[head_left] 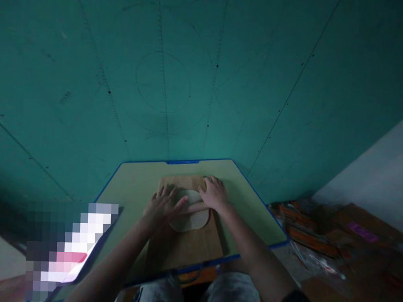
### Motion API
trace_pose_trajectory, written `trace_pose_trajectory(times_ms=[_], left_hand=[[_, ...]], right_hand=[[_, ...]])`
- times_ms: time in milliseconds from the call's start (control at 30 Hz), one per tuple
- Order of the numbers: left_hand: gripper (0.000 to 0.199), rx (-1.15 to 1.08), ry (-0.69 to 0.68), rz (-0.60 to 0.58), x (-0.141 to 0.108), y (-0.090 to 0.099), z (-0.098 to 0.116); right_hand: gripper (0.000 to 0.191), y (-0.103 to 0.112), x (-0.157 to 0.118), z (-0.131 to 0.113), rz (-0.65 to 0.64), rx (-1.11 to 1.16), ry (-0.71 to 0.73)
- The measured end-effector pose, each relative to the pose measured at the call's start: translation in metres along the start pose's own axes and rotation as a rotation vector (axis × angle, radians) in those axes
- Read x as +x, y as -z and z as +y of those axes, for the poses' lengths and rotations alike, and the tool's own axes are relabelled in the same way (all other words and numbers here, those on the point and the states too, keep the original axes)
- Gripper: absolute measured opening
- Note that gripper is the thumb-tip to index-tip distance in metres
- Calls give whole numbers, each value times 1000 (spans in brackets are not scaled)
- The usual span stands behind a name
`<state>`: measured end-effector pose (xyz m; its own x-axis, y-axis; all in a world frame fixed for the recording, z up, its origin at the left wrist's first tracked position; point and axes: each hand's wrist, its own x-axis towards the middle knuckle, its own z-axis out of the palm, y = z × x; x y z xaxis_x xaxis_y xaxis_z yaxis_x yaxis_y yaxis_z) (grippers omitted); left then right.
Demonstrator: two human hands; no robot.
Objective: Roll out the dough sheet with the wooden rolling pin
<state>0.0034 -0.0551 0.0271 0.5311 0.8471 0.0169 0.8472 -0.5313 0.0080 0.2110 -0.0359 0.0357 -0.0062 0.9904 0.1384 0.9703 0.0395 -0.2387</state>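
A light wooden rolling pin (pixel 197 207) lies slantwise across a flattened pale dough sheet (pixel 189 223). Both rest on a wooden cutting board (pixel 185 249). My left hand (pixel 161 205) is laid over the pin's left end, fingers spread and pointing forward, thumb along the pin. Over the right end sits my right hand (pixel 215 193), its fingers stretched forward past the pin and its thumb apart. Neither hand wraps round the pin. The hands hide both ends of the pin and part of the dough.
The cutting board stands on a pale folding table (pixel 252 214) with blue edges, against a green wall (pixel 190 80). A screen-like bright object (pixel 86 239), partly pixelated, is at the left. Plastic-wrapped pieces (pixel 314 238) and cardboard (pixel 364 218) lie on the right.
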Motion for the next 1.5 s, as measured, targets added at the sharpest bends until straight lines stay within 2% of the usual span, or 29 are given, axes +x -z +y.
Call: trace_pose_trajectory(times_ms=[67, 133, 233, 300, 367, 467, 567, 633, 767, 933, 1133, 1267, 1500], left_hand=[[38, 19, -8, -13, -6, -1, 4], [40, 31, 19, -5, -17, -6, 13], [61, 31, 134, 99, -37, -17, 30], [72, 24, 174, 170, -45, -21, 38], [75, 20, 168, 166, -44, -22, 39], [76, 5, 189, 96, -29, -14, 30], [68, -50, 157, 29, -10, -5, 14], [62, -83, 110, 0, -3, -1, 7], [72, -92, 146, -5, -5, -4, 10], [89, -78, 169, 14, -16, -9, 21], [88, -88, 122, 19, -21, -8, 18], [86, -65, 127, -8, -21, -8, 18], [85, -84, 132, 33, -21, -6, 19]], right_hand=[[45, -1, -9, 1, -25, 3, 2], [51, -4, -29, 5, -61, -5, 5], [55, -6, -63, 11, -61, -39, 67], [55, -7, -77, 15, -52, -45, 116], [56, -8, -76, 16, -52, -33, 131], [54, -9, -52, 14, -53, -12, 99], [50, -7, -24, 9, -39, 4, 57], [43, -5, -17, 7, 0, 2, 93], [38, -1, -38, 11, 70, 9, 273], [42, -2, -69, 21, 16, 68, 452], [53, -3, -68, 21, -38, 79, 422], [52, -1, -67, 19, -59, 85, 403], [48, 1, -66, 18, -52, 87, 403]])
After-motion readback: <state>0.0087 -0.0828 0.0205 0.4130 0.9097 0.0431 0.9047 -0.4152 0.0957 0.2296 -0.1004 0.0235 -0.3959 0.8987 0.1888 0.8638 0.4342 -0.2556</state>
